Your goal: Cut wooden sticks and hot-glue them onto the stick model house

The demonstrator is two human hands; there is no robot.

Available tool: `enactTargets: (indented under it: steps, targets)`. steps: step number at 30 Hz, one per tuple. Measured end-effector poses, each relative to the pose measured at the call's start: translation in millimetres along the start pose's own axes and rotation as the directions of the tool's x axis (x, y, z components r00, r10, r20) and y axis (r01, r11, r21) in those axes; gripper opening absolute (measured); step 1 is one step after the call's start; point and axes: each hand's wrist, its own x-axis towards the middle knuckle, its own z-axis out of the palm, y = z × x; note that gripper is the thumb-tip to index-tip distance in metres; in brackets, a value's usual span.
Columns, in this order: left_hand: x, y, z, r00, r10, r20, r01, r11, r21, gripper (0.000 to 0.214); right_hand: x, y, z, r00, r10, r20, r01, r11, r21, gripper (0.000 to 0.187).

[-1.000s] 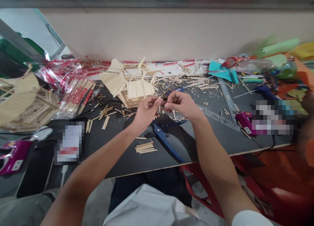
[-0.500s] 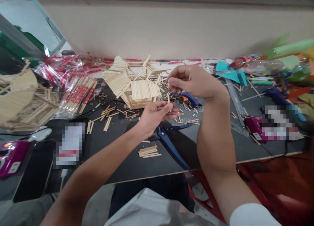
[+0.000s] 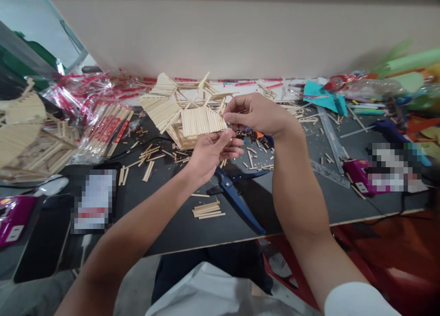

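My left hand (image 3: pixel 215 153) is palm up in front of the stick model (image 3: pixel 202 121), its thumb pressed towards the fingers. A short wooden stick shows faintly at that thumb, mostly hidden. Just above it, my right hand (image 3: pixel 256 114) has thumb and forefinger pinched together by the model's right edge; whatever they hold is too small to make out. The model is built of pale sticks laid side by side into slanted panels. Below my left hand lies a blue-handled cutter (image 3: pixel 240 204), near a small row of cut sticks (image 3: pixel 208 209).
Stick offcuts (image 3: pixel 147 158) litter the dark table. A blue glue gun (image 3: pixel 268 138) is partly behind my right wrist. Wrapped chopsticks (image 3: pixel 106 128), a phone (image 3: pixel 94 199) and another stick model (image 3: pixel 24 137) are left. A clear ruler (image 3: pixel 330 137) and purple box (image 3: pixel 364 176) are right.
My right hand has moved left and slightly down to the model's edge. My left hand has risen a little towards it, and the stick in it is now mostly hidden.
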Motion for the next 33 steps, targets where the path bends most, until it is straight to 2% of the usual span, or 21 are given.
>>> enactTargets:
  steps: [8,16,24,27,30,33]
  targets:
    - [0,0,-3.3,0.999,0.022,0.035,-0.022,1.000,-0.008,0.022,3,7,1,0.998,0.056,0.014,-0.056,0.996,0.071,0.018]
    - [-1,1,-2.7,0.997,-0.020,0.069,0.024,0.998,-0.063,0.022,6,13,2,0.995,0.088,0.048,-0.096,0.979,0.181,0.027]
    - [1,1,-3.5,0.978,-0.146,0.151,0.182,0.949,-0.259,0.019,6,12,2,0.994,0.096,0.047,-0.103,0.977,0.188,0.026]
    - [2,4,-2.0,0.965,-0.151,0.215,0.213,0.928,-0.306,0.023,6,12,2,0.996,0.077,0.047,-0.084,0.980,0.179,0.024]
    - [3,5,-1.1,0.954,-0.121,0.275,0.209,0.926,-0.315,0.029,5,12,2,0.996,0.074,0.055,-0.083,0.979,0.186,0.024]
    - [3,4,-0.9,0.965,-0.092,0.247,0.156,0.954,-0.255,0.030,5,12,2,0.995,0.074,0.061,-0.084,0.978,0.189,0.025]
